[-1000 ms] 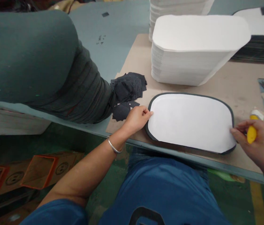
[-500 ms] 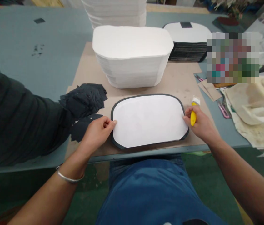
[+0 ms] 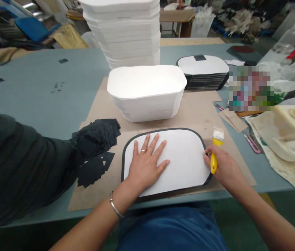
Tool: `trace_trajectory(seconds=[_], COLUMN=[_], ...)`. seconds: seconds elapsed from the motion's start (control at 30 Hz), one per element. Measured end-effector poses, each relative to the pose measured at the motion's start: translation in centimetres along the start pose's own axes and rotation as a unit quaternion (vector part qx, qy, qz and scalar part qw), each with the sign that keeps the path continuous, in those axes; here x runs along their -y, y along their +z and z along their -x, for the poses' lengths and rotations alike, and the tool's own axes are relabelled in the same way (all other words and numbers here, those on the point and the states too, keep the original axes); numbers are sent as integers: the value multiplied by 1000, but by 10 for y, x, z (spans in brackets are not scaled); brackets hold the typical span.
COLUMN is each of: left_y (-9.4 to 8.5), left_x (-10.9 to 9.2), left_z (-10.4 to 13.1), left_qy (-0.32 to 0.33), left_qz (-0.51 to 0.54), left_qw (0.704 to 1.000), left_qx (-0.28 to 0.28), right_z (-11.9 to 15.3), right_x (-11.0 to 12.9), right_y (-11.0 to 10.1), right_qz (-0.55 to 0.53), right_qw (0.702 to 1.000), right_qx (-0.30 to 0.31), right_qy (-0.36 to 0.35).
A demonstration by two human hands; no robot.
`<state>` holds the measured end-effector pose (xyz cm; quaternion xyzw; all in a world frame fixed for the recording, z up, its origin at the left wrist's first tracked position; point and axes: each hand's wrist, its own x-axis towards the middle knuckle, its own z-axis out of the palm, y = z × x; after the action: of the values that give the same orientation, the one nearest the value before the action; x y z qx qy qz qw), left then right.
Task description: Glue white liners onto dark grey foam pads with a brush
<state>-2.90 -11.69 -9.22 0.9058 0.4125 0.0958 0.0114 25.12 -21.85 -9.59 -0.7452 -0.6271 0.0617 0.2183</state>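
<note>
A white rounded panel with a black border lies near the table's front edge. My left hand rests flat on its left half, fingers spread. At the panel's right edge is my right hand, closed around a yellow-handled paintbrush with its white-coated bristles pointing away from me. The fingertips of that hand touch the panel's border. Left of the panel, small black pieces of material lie in a loose heap. Behind the panel stands a stack of white rounded sheets.
A taller white stack rises at the back. Bordered panels are piled behind to the right. A pink cutter and a stained cloth lie at the right. A dark-sleeved bulk takes up the left side. Brown board covers part of the table.
My left hand has moved from pinching the panel's left edge to lying flat on its surface. My right hand stays at the right edge with the paintbrush. The view has tipped upward.
</note>
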Motion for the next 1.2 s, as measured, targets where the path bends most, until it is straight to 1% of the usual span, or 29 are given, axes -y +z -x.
trace_trajectory(seconds=[0.07,0.13,0.2,0.27,0.33,0.4,0.5,0.57,0.6,0.7,0.8,0.87,0.9,0.97,1.03,1.1,1.13,1.2], left_y=[-1,-3,-5,-5,-5,-3,-1,-1,-3,-12,-23,-27,-27,-27,-26,-27,-27,-27], left_x=[2,3,3,2,2,2,1,2,2,6,10,11,11,10,8,6,6,5], left_z=[2,4,4,4,5,5,5,5,5,9,20,28,31,36,38,38,38,38], left_qy=[-2,-1,-1,-4,-8,-10,-12,-14,-13,-5,-32,-61,-70,-79,-82,-82,-81,-78], left_qz=[-3,-3,-1,2,8,16,26,32,37,60,82,87,89,93,96,98,98,102], left_qw=[1000,1000,1000,1000,1000,1000,1000,999,999,998,996,993,992,991,991,991,991,991], left_qx=[7,10,11,15,18,16,6,1,0,-2,-30,-51,-55,-51,-47,-45,-45,-49], right_z=[-3,-13,-29,-45,-56,-61,-62,-61,-61,-64,-76,-90,-97,-110,-118,-120,-121,-122], right_x=[8,23,44,62,73,75,70,70,70,75,82,90,95,107,118,121,118,103], right_y=[1,6,16,28,41,51,58,54,49,20,-16,-30,-32,-28,-17,-7,-4,0], right_qz=[75,95,44,1,-5,2,-6,-19,-28,-65,-68,-90,-119,-192,-224,-194,-160,-86], right_qw=[997,991,985,975,967,964,964,966,968,969,970,975,976,973,969,975,981,992], right_qx=[-28,-44,-24,13,36,38,34,30,24,6,-22,-34,-27,6,45,62,60,32], right_qy=[-23,-87,-165,-221,-251,-264,-264,-255,-250,-239,-231,-202,-178,-126,-96,-90,-89,-86])
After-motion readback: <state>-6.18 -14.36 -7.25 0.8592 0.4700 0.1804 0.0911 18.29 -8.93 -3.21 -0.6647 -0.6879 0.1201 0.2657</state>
